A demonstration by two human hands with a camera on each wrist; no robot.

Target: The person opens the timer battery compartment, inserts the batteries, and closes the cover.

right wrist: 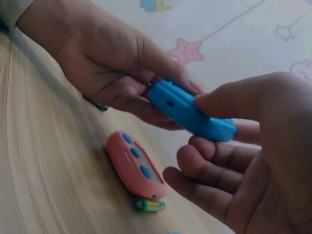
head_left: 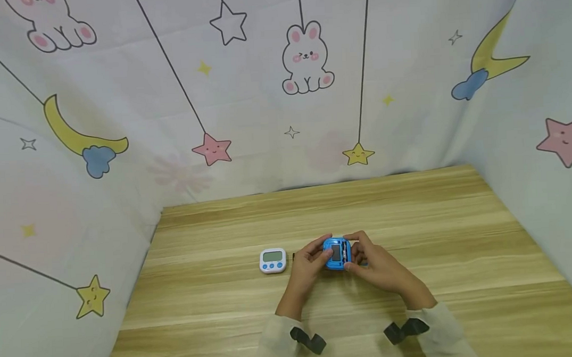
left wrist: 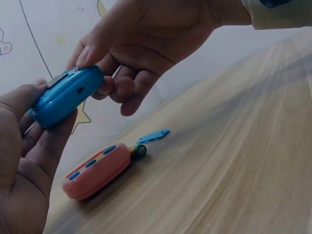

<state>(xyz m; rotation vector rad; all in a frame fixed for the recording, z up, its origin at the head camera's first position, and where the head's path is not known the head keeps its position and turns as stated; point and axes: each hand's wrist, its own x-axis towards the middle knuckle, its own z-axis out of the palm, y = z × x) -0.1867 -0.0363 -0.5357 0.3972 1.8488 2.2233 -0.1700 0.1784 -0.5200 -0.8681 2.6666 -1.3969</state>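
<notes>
A small blue timer [head_left: 336, 253] is held between both hands, with a dark rectangle and an open slot on its upper face. My left hand [head_left: 310, 265] grips its left side, thumb on top and fingers beneath. On the slotted side, the thumb and index finger of my right hand [head_left: 378, 267] pinch the casing; the other fingers curl below it. Under the hands, a pink timer [left wrist: 100, 170] with blue buttons lies on the table. A green battery [right wrist: 149, 205] is at its end, and a thin blue cover [left wrist: 153, 136] lies close by.
To the left of the hands, a white timer [head_left: 272, 260] with blue buttons lies on the wooden table [head_left: 215, 320]. A small dark object [right wrist: 95, 102] lies near the left hand, its kind unclear. Patterned cloth [head_left: 264, 110] hangs around the table's back and sides.
</notes>
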